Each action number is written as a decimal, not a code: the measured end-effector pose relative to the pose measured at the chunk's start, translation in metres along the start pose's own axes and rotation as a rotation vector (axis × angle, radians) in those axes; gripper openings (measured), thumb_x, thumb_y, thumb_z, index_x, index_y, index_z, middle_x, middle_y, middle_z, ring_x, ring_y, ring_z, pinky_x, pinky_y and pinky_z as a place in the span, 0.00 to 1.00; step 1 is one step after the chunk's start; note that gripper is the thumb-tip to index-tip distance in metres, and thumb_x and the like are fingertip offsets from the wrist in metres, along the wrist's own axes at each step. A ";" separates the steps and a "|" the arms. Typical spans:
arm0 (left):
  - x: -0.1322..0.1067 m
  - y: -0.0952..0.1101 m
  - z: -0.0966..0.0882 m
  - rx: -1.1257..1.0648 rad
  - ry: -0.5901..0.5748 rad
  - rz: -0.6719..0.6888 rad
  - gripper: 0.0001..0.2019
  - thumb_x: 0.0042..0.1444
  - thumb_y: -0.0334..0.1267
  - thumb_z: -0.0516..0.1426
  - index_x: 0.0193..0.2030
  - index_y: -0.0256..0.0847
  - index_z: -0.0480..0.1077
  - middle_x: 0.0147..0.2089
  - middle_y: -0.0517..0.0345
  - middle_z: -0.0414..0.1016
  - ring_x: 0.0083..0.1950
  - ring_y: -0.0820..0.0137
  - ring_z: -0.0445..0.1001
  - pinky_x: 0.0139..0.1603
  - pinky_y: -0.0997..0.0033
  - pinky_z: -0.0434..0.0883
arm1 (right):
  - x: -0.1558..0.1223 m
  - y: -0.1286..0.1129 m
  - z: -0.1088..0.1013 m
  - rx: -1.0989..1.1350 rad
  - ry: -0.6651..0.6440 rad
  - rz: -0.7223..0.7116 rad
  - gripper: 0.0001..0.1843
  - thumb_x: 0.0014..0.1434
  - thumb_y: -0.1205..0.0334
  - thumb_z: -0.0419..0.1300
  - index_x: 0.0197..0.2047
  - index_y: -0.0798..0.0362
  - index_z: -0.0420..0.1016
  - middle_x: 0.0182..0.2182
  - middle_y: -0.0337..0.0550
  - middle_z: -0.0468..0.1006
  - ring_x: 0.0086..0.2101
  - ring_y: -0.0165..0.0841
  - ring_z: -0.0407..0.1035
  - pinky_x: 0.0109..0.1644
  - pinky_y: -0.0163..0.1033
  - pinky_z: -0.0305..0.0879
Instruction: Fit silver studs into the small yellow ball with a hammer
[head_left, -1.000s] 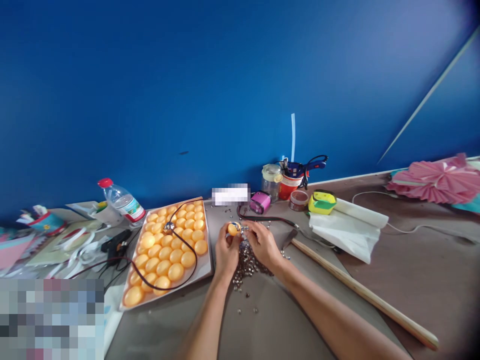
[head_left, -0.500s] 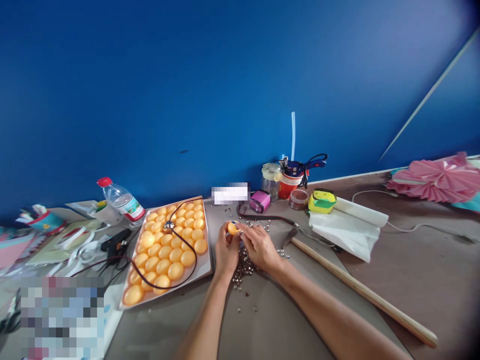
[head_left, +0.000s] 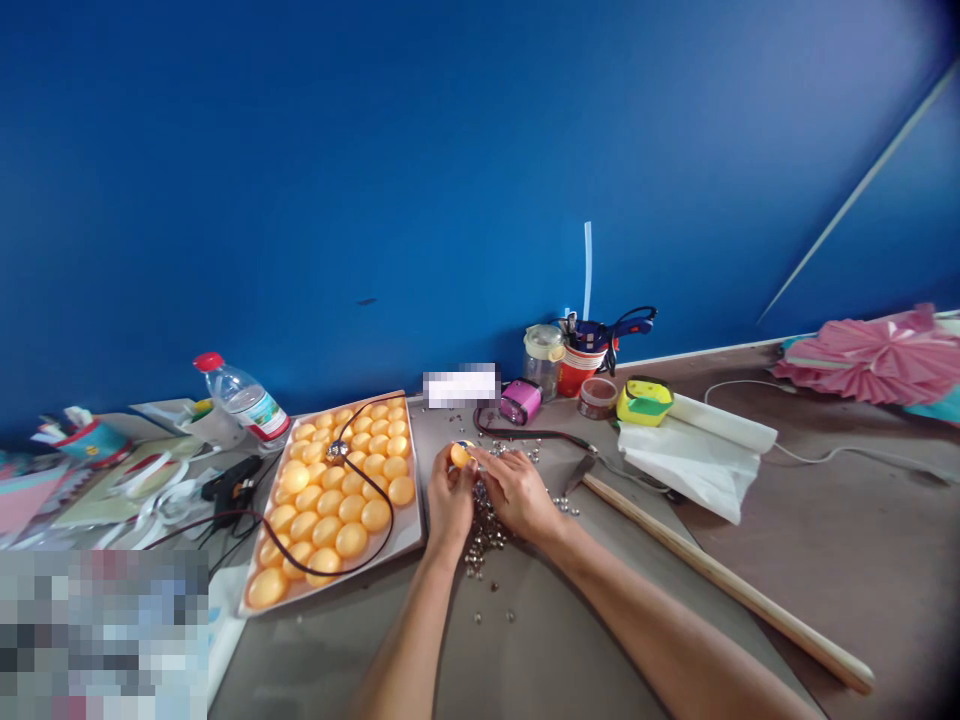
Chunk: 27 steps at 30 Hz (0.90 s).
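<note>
Both your forearms come in from the bottom edge and meet in the middle of the table [head_left: 555,640], wrists low, knuckles up. Your left hand [head_left: 450,495] is curled with thumb and fingers pinching one orange ball [head_left: 459,455], holding it up just above the desk, right between the two hands. Your right hand [head_left: 517,492] is angled in from the other side, fingers bent, tips right up against that ball. Can't tell if it's gripping anything tiny of its own, too small to see.

Under and just behind your hands there's a heap of little shiny studs [head_left: 487,535], with a few strays scattered toward you. Just to your left sits the white tray [head_left: 417,530] packed with more orange balls, a black cord [head_left: 393,515] looped across it. A long wooden stick [head_left: 720,580] lies diagonally to your right.

As for writing: the bottle [head_left: 244,402] with the red cap has a red and white label, but the print is way too small to read.
</note>
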<state>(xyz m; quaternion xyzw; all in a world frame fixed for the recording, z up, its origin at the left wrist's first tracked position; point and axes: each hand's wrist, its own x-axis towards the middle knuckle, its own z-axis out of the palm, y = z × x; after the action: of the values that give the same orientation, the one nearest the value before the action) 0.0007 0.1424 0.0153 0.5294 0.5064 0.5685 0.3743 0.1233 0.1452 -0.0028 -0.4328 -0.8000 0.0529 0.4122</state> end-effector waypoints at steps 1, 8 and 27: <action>0.000 0.000 0.000 0.002 -0.001 0.007 0.17 0.52 0.46 0.56 0.43 0.35 0.68 0.37 0.52 0.73 0.37 0.68 0.72 0.37 0.71 0.70 | 0.000 0.000 0.000 -0.007 -0.008 0.004 0.20 0.62 0.66 0.47 0.57 0.53 0.63 0.30 0.45 0.76 0.31 0.34 0.67 0.38 0.40 0.59; 0.000 -0.006 -0.001 0.031 0.003 -0.005 0.19 0.52 0.49 0.55 0.43 0.35 0.68 0.38 0.52 0.73 0.38 0.67 0.72 0.38 0.70 0.70 | 0.001 0.000 -0.002 -0.059 -0.030 -0.006 0.19 0.61 0.66 0.49 0.56 0.52 0.66 0.24 0.42 0.75 0.27 0.32 0.66 0.37 0.38 0.58; 0.001 -0.009 -0.002 -0.054 -0.021 -0.044 0.18 0.52 0.49 0.56 0.41 0.36 0.68 0.32 0.56 0.71 0.32 0.71 0.70 0.33 0.73 0.69 | 0.003 -0.006 -0.002 0.257 0.014 0.154 0.20 0.59 0.68 0.48 0.53 0.49 0.68 0.33 0.45 0.77 0.35 0.34 0.69 0.43 0.40 0.62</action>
<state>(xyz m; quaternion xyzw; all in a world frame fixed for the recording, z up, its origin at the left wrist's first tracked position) -0.0020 0.1449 0.0067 0.5138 0.4985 0.5681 0.4059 0.1198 0.1427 0.0029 -0.4370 -0.7482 0.1836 0.4644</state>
